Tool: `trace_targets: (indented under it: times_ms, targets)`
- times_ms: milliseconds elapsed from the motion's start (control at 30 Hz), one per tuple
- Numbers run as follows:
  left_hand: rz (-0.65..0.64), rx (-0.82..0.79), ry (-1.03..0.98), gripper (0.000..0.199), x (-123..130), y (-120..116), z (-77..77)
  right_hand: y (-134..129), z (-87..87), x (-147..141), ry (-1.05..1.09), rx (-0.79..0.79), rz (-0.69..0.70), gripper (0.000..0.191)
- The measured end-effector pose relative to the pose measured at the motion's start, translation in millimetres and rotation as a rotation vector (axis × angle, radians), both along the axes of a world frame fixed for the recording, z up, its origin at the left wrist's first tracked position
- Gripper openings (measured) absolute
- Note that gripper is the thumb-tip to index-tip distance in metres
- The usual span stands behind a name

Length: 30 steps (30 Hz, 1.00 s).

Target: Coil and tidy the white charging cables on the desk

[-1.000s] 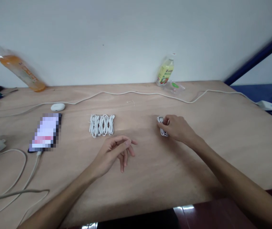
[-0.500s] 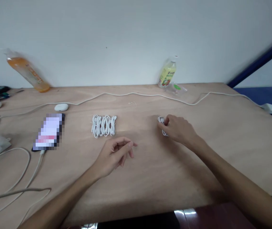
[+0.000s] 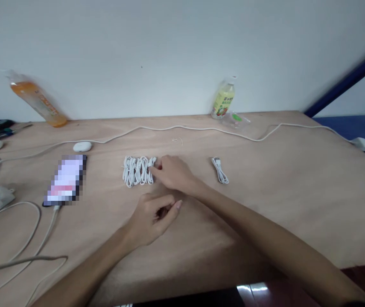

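Several coiled white USB cables point(image 3: 136, 171) lie side by side in a row on the wooden table. My right hand point(image 3: 173, 171) is at the row's right end, its thumb and fingers closed on the end cable point(image 3: 152, 170). That cable's right side is partly hidden by the fingertips. A single white USB cable point(image 3: 220, 170), folded and tied, lies apart to the right, its plug pointing to the far side. In front of the row, my left hand point(image 3: 152, 217) is held curled, thumb against the bent forefinger, with nothing visible in it.
A phone point(image 3: 65, 179) with a charging lead lies left, near a white earbud case point(image 3: 82, 146). Behind stand an orange drink bottle point(image 3: 39, 102) and a yellow drink bottle point(image 3: 223, 100), with clear plastic wrapping point(image 3: 236, 120) beside it. A long white cord point(image 3: 177, 127) crosses the table.
My right hand has let go of the single cable and moved left to the end of the row. My left hand has curled closed and dropped slightly nearer to me.
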<state>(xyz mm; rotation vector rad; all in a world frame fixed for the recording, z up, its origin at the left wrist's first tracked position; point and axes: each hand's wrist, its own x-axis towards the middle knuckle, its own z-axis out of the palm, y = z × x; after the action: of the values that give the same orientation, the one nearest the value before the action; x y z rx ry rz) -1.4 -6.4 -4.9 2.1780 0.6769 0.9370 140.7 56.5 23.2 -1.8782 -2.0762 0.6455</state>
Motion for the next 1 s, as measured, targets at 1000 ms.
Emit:
trace_targets:
  times_ms: [1000]
  targets:
    - [0.162,-1.013,-0.514,0.038,37,21,-9.5,-66,-43.5,48,0.081,0.425,-0.070,0.013]
